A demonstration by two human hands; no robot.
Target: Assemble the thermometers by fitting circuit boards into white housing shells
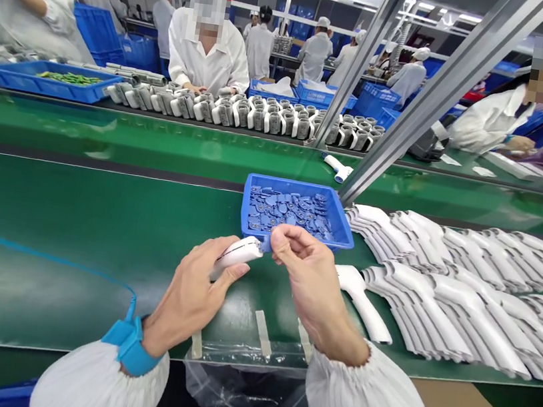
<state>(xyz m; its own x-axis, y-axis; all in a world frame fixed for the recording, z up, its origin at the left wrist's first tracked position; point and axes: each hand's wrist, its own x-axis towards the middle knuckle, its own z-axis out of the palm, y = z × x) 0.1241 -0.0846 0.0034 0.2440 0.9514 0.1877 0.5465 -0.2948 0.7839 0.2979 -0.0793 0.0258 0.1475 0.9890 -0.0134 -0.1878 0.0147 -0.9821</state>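
Both sleeved arms [98,388] reaching in from the bottom of the view, angled toward each other. Left hand [193,293] and right hand [313,283] close together near the middle, just apart. Left hand turned on its side, fingers [234,269] curled and thumb on top, closed in a firm grip. Right hand raised, back facing up, thumb and forefinger [284,236] pinched together at the tips. Blue wrist strap [130,344] snug around the left wrist [151,338]; right wrist [338,341] slightly bent.

The left hand [193,293] hides part of the white piece [238,255], and the blue bits [290,211] in the tray [299,185] look too small to tell.
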